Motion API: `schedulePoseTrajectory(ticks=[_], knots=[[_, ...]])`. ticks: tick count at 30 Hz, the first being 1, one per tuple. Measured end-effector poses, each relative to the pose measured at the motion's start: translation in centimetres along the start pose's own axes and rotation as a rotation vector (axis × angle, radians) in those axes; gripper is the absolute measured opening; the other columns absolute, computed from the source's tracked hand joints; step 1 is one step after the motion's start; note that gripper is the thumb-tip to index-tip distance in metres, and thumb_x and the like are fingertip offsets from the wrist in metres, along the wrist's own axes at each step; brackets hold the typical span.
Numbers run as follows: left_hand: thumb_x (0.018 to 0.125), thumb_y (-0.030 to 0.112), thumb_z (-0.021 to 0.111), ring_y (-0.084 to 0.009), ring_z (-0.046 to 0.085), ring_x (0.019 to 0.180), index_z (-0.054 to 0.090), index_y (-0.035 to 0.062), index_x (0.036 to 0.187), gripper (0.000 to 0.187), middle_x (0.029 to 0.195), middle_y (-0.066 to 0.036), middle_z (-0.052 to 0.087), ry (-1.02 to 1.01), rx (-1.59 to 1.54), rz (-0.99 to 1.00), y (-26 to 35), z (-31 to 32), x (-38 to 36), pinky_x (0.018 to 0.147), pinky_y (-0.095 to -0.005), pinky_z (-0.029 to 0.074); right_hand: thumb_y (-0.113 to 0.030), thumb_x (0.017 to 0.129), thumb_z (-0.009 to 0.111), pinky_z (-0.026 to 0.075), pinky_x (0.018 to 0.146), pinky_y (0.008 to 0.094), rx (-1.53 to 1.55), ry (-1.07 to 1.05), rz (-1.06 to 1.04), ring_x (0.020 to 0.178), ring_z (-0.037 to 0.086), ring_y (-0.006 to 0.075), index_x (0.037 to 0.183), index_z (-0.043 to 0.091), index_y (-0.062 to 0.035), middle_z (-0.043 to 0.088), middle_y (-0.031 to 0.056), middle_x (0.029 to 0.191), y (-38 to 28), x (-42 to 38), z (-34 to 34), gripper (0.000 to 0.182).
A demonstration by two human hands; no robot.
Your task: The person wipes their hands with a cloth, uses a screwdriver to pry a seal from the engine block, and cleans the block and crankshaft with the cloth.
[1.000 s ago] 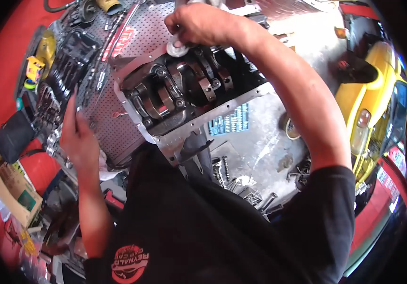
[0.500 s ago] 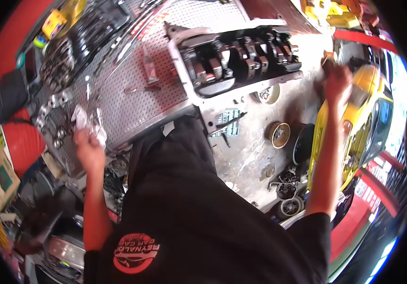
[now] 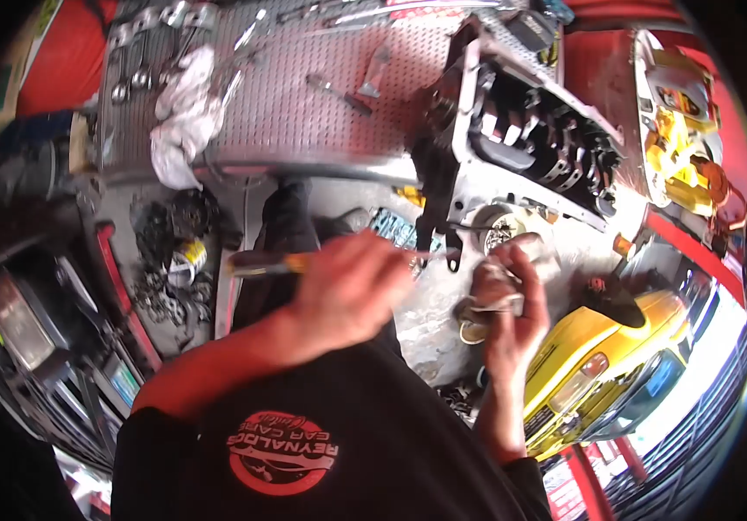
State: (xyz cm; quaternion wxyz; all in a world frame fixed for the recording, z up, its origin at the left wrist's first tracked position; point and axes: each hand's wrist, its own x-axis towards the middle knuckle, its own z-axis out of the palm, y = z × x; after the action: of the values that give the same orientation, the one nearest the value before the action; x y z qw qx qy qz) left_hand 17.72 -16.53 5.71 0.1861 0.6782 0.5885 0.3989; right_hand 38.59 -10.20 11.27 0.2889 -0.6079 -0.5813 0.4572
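My left hand [image 3: 347,291] is closed round a thin tool with a yellow-and-dark handle [image 3: 265,263]. Its slim end points right, toward my other hand, and motion blur hides its exact kind. In my right hand [image 3: 517,317] is a crumpled, brownish-grey rag [image 3: 497,282], pinched between thumb and fingers. Both hands are in front of my body, below the engine block [image 3: 469,174]. The block lies with its underside up, crankshaft [image 3: 538,135] showing inside. A white rag [image 3: 187,117] hangs over the front edge of the perforated metal bench [image 3: 287,130].
Pistons with rods [image 3: 143,61] lie at the bench's left. A scraper [image 3: 375,71] and another hand tool [image 3: 339,93] lie mid-bench. On the floor side are a bowl of small parts [image 3: 502,227], a yellow car [image 3: 599,365] and a dark car front [image 3: 35,321].
My left hand has left the white rag on the bench and come across to the middle with the tool. My right hand has come inward with the brownish rag. The view has turned.
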Motion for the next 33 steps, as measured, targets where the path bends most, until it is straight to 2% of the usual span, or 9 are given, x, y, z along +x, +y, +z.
schedulePoseTrajectory(ticks=[4, 7, 14, 17, 20, 22, 28, 32, 33], knots=[[0.08, 0.018, 0.062, -0.021, 0.057, 0.077, 0.06, 0.0033, 0.097, 0.023, 0.084, -0.007, 0.054, -0.026, -0.109, 0.083, 3.3, 2.5, -1.2, 0.054, -0.0318, 0.047, -0.006, 0.093, 0.069, 0.051, 0.09, 0.0297, -0.143, -0.249, 0.047, 0.096, 0.065, 0.0143, 0.122, 0.061, 0.0032, 0.07, 0.0096, 0.109, 1.1, -2.0, -2.9, 0.032], [0.078, 0.014, 0.064, -0.0231, 0.059, 0.075, 0.062, 0.0032, 0.096, 0.021, 0.083, -0.007, 0.056, -0.043, 0.104, 0.129, 1.5, 1.8, -3.9, 0.058, -0.0332, 0.05, -0.014, 0.095, 0.069, 0.051, 0.068, 0.0245, 0.197, 0.1, 0.219, 0.079, 0.061, 0.01, 0.111, 0.063, -0.0037, 0.067, 0.0032, 0.093, 2.1, -1.3, -4.4, 0.02], [0.083, 0.012, 0.059, -0.029, 0.06, 0.101, 0.064, 0.0142, 0.106, 0.024, 0.098, -0.008, 0.063, -0.227, 0.382, -0.211, -22.9, 6.2, -5.7, 0.077, -0.0412, 0.05, -0.019, 0.1, 0.062, 0.05, 0.082, 0.0263, 0.007, -0.23, 0.286, 0.091, 0.059, 0.0106, 0.112, 0.062, -0.0052, 0.065, 0.0023, 0.103, 3.8, -5.1, 0.3, 0.018], [0.08, 0.007, 0.066, -0.0346, 0.063, 0.098, 0.066, 0.0098, 0.114, 0.035, 0.112, -0.011, 0.066, 0.067, 0.556, -0.086, -24.8, 7.0, -3.2, 0.081, -0.0467, 0.053, -0.024, 0.104, 0.057, 0.053, 0.08, 0.0295, 0.121, -0.278, 0.073, 0.092, 0.064, 0.0163, 0.114, 0.062, -0.002, 0.063, 0.0175, 0.123, 3.7, -6.5, 4.8, 0.025], [0.085, 0.015, 0.071, -0.0316, 0.064, 0.096, 0.067, 0.0079, 0.118, 0.034, 0.11, -0.011, 0.066, 0.234, 0.174, -0.245, -18.6, 5.4, -2.1, 0.082, -0.0407, 0.053, -0.025, 0.105, 0.053, 0.053, 0.085, 0.0299, 0.206, -0.257, 0.016, 0.1, 0.065, 0.0229, 0.123, 0.058, 0.0019, 0.057, 0.025, 0.13, 3.9, -6.6, 6.5, 0.033], [0.086, 0.028, 0.075, -0.0345, 0.063, 0.088, 0.071, 0.0089, 0.104, 0.027, 0.09, -0.014, 0.066, 0.117, -0.707, -0.441, -14.1, 4.4, -4.6, 0.081, -0.0454, 0.049, -0.028, 0.105, 0.053, 0.052, 0.092, 0.0305, 0.284, -0.137, 0.074, 0.109, 0.063, 0.0257, 0.128, 0.058, 0.0028, 0.056, 0.0253, 0.132, 3.8, -6.1, 7.8, 0.039], [0.079, 0.025, 0.082, -0.0311, 0.066, 0.084, 0.072, 0.0036, 0.101, 0.032, 0.086, -0.014, 0.067, -0.292, -0.893, -0.399, -12.3, 3.6, -11.8, 0.077, -0.0397, 0.05, -0.037, 0.107, 0.046, 0.046, 0.103, 0.0417, -0.013, -0.124, -0.19, 0.113, 0.063, 0.0308, 0.12, 0.06, 0.0068, 0.062, 0.0233, 0.127, 2.9, -2.1, 11.0, 0.048], [0.082, 0.008, 0.075, -0.0191, 0.066, 0.094, 0.066, -0.0031, 0.102, 0.024, 0.095, -0.009, 0.069, 0.003, -1.787, -0.794, -15.9, 2.8, -12.7, 0.089, -0.0362, 0.05, -0.012, 0.097, 0.063, 0.052, 0.058, 0.0295, -0.602, 0.014, -0.264, 0.061, 0.063, 0.0145, 0.106, 0.068, -0.0027, 0.07, 0.0052, 0.076, 5.8, -2.2, 12.3, 0.014], [0.082, 0.007, 0.074, -0.0204, 0.066, 0.095, 0.066, -0.0036, 0.103, 0.025, 0.096, -0.011, 0.069, 0.143, -1.884, -0.691, -16.1, 3.3, -12.2, 0.09, -0.037, 0.05, -0.004, 0.089, 0.069, 0.046, 0.045, 0.0319, -0.991, -0.01, -0.748, 0.046, 0.055, 0.0205, 0.102, 0.07, -0.0064, 0.061, 0.0024, 0.061, 8.5, -1.4, 12.4, 0.013]])
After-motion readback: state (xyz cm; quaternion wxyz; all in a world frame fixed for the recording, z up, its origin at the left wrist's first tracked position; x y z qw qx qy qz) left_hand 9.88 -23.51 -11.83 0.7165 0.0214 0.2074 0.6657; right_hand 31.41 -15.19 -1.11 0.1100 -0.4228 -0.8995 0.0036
